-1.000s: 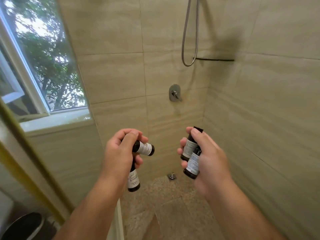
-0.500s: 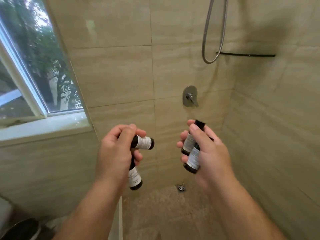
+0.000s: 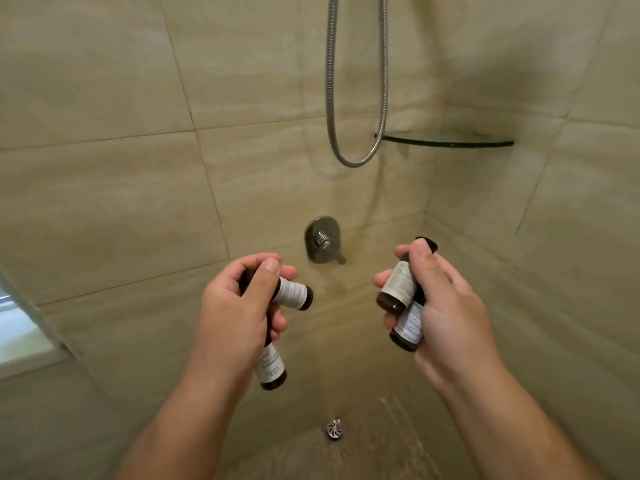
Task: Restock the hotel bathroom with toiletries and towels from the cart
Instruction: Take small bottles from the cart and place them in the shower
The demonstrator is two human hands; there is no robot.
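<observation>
My left hand (image 3: pixel 235 313) grips two small dark toiletry bottles with white labels. One bottle (image 3: pixel 293 293) sticks out sideways to the right past my thumb, the other (image 3: pixel 272 368) hangs down below my palm. My right hand (image 3: pixel 440 306) holds two more of the same bottles: an upper bottle (image 3: pixel 398 285) with its black cap up by my thumb tip, and a lower bottle (image 3: pixel 408 329) beneath it. Both hands are raised in front of the tiled shower wall, below a glass corner shelf (image 3: pixel 446 143).
A metal shower hose (image 3: pixel 356 161) loops down the wall above the mixer valve (image 3: pixel 322 240). The floor drain (image 3: pixel 334 429) lies below between my arms. A window sill (image 3: pixel 24 344) shows at the left edge. Beige tiled walls close in on the right.
The view has swung right and closer into the shower corner; the window has slid almost out of frame and the glass shelf is nearer. Both hands keep their bottles.
</observation>
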